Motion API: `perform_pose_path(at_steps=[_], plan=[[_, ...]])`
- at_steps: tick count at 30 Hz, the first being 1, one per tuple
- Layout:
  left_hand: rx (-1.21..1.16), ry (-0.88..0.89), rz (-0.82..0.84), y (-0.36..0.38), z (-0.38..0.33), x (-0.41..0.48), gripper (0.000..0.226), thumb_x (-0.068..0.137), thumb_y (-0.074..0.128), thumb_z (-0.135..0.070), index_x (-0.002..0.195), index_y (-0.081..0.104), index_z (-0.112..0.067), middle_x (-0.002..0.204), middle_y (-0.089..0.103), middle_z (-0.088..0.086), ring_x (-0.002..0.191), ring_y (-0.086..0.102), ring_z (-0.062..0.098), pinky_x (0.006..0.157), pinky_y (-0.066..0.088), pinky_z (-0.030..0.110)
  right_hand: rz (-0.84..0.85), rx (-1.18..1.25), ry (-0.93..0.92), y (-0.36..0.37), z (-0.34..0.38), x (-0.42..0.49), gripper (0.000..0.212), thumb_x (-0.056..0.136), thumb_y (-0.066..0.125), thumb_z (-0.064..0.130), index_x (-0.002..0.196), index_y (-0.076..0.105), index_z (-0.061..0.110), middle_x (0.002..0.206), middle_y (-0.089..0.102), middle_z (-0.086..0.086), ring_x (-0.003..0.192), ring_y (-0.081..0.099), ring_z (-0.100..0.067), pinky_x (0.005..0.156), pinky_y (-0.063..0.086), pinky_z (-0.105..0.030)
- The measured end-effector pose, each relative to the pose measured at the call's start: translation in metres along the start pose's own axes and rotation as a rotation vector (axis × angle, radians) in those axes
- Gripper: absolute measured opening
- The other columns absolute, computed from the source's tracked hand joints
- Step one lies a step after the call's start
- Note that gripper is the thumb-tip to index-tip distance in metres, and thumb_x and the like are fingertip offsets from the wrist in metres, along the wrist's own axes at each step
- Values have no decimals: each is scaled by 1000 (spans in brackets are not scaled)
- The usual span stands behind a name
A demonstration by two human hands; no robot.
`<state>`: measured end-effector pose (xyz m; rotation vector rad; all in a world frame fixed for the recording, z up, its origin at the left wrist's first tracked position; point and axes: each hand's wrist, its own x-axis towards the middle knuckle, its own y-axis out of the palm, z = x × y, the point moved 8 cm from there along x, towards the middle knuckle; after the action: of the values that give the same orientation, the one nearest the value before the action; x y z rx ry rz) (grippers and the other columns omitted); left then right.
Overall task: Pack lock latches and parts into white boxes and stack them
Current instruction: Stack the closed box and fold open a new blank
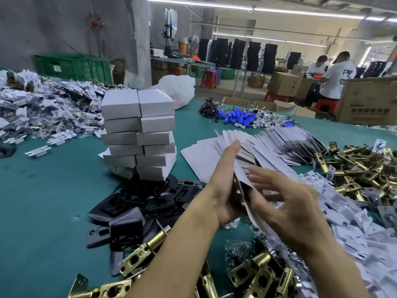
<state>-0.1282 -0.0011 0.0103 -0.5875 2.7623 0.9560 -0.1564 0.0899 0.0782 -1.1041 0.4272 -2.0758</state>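
- Holding a flat white box blank (243,179) upright between them, both hands sit near the middle of the teal surface (53,190).
- The left hand (223,190) grasps the blank from its left side, one finger lying straight up along the card; its thumb is hidden.
- The right hand (285,203) is released, fingers spread and loosely bent, fingertips at the blank's right face; it is blurred.
- Just beyond the hands, a fanned pile of flat blanks (279,143) lies on the surface.
- To the left of the hands, a stack of white boxes (137,134) stands in two columns, slightly uneven, its base beside a heap of black plates (146,205).
- Brass latches (260,274) lie along the near edge under the forearms, and more brass latches are heaped at the right.
- White plastic parts (343,214) spread across the near right.
- Bagged parts (43,104) are piled at the far left, with blue cylinders (236,118) at the far middle.
- Two people (335,76) work far right among cardboard cartons (365,102).
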Motion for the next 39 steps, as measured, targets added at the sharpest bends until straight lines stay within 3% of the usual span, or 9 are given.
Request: perform_pose_path(at_steps=[3,7,10,15,18,23,25,29,39], plan=[[49,-2,-102,-7,-2,-1,107,51,69,-80,133,52,-14,95,68,14,88,67,33,78,56,44,1,-93,-68,6,7,2,52,83,54,16,132,58,34,100,60,27,75,66,3,66,59,-33],[84,51,-182,-14,-9,-10,116,48,72,-82,139,52,-13,94,72,13,79,74,27,68,61,46,17,-117,-109,5,7,2,62,79,52,3,136,59,29,73,52,35,59,54,9,56,35,-5],[-47,167,-297,-24,-17,-11,105,65,81,-64,152,33,-28,107,63,13,69,72,24,62,60,41,58,-18,-92,5,7,3,61,83,61,-9,132,63,28,89,66,32,63,65,3,55,39,-4],[24,326,-342,-26,-22,-7,130,42,86,-60,143,4,-61,130,60,4,100,72,30,83,59,53,111,126,50,2,-3,3,62,85,60,-12,115,60,43,102,70,26,61,71,-13,51,58,-31],[78,435,-387,-32,-28,-7,130,47,88,-52,144,2,-63,127,55,-10,106,68,22,90,57,48,180,137,139,0,-14,-2,66,87,54,-8,116,59,50,103,68,27,51,65,-12,46,54,-27],[490,591,-564,-36,-36,-18,121,49,88,-58,150,22,-44,122,55,-16,109,59,9,92,53,36,364,49,223,9,-24,-8,59,92,55,10,116,53,63,111,64,28,96,66,5,83,56,-24],[595,646,-590,-34,-39,-21,95,47,87,-63,130,48,-42,112,63,-19,102,62,4,91,56,38,272,59,226,4,-24,-3,43,94,55,11,116,60,47,107,67,30,95,67,-2,84,56,-27],[646,701,-548,-26,-41,-24,82,46,85,-67,118,53,-45,104,67,-20,96,64,0,87,57,37,3,193,260,-15,-26,3,24,89,62,30,106,59,47,105,69,20,89,69,-6,80,58,-37],[1033,943,-683,7,-45,-46,68,75,73,-64,129,44,-36,105,62,-14,80,61,4,64,52,30,-364,72,-20,-33,13,-1,54,82,76,18,126,56,41,108,66,15,85,71,1,75,59,-22]])
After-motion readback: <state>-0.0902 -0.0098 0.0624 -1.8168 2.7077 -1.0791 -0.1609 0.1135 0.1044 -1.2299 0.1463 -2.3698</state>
